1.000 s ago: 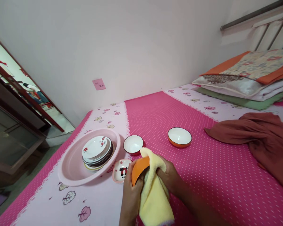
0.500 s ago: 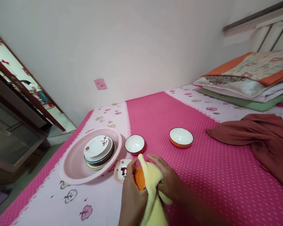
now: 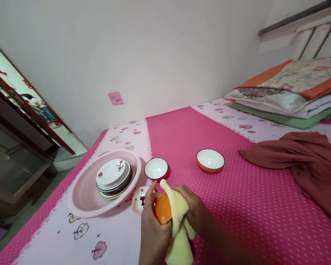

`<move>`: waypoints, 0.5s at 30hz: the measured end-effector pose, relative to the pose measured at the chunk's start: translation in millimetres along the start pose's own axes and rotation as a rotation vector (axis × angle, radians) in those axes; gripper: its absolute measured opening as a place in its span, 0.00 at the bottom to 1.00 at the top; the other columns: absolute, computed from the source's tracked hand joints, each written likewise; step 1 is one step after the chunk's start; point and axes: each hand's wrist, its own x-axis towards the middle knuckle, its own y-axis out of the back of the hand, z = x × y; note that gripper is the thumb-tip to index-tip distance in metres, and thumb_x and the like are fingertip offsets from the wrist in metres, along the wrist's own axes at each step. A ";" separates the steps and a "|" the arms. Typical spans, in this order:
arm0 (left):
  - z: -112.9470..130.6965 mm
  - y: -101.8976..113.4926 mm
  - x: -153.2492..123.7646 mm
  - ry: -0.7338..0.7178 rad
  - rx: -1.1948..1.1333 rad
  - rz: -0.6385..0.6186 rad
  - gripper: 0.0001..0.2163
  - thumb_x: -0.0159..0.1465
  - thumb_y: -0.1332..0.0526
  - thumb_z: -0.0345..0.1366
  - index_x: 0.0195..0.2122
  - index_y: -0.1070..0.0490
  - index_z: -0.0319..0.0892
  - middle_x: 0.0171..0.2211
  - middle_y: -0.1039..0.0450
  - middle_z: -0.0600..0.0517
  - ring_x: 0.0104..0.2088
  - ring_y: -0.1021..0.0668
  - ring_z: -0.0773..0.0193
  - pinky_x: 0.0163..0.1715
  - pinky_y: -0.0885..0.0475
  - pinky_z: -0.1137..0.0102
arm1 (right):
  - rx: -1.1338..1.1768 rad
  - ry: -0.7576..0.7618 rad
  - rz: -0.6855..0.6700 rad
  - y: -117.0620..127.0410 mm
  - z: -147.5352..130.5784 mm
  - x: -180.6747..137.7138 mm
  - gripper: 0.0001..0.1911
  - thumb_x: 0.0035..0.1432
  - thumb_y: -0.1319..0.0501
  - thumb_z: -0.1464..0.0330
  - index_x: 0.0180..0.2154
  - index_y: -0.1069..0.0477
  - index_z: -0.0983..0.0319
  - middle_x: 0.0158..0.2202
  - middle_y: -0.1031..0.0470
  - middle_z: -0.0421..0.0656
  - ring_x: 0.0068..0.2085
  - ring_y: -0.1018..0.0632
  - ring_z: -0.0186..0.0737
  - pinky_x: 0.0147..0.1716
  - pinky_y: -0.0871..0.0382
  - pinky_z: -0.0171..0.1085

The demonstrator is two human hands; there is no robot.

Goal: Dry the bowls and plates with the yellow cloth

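An orange bowl (image 3: 163, 209) is tilted on its side between my hands, its outer face showing. My left hand (image 3: 153, 224) grips it from the left, fingers and thumb around its edge. A fluffy yellow cloth (image 3: 179, 209) covers the bowl's right part and hangs down below it. My right hand (image 3: 191, 206) is closed on the cloth, pressing it against the bowl; part of its fingers is hidden. Just beyond the left hand lies a small square dish (image 3: 139, 200) with a cat picture, partly covered by that hand.
A pink basin (image 3: 79, 202) holding a stack of plates (image 3: 111, 173) stands on the left of the bed (image 3: 171, 129). A red bowl (image 3: 156, 169) and another orange bowl (image 3: 210, 161) sit ahead. Brown-red fabric (image 3: 292, 154) and pillows (image 3: 287, 99) lie right. A person (image 3: 40, 106) shows through the doorway.
More of the orange bowl's outer face shows now, as the cloth has shifted a little to the right with my right hand. The view has moved slightly; the other dishes stay put.
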 end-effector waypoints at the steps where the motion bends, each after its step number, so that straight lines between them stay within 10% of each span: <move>1: 0.2 0.4 -0.1 0.006 -0.021 0.012 0.39 0.56 0.30 0.33 0.69 0.41 0.43 0.49 0.23 0.45 0.45 0.19 0.50 0.46 0.24 0.60 | 0.026 -0.037 0.006 0.3 -0.1 0.3 0.27 0.62 0.45 0.74 0.62 0.32 0.58 0.54 0.22 0.47 0.53 0.21 0.47 0.54 0.27 0.45; 15: -11.2 -3.8 4.9 0.140 -0.541 0.132 0.37 0.52 0.31 0.32 0.66 0.34 0.46 0.46 0.21 0.48 0.48 0.19 0.53 0.49 0.24 0.64 | 0.433 -0.269 0.153 -11.0 16.1 2.9 0.28 0.53 0.41 0.74 0.56 0.26 0.59 0.49 0.17 0.43 0.48 0.18 0.49 0.47 0.24 0.42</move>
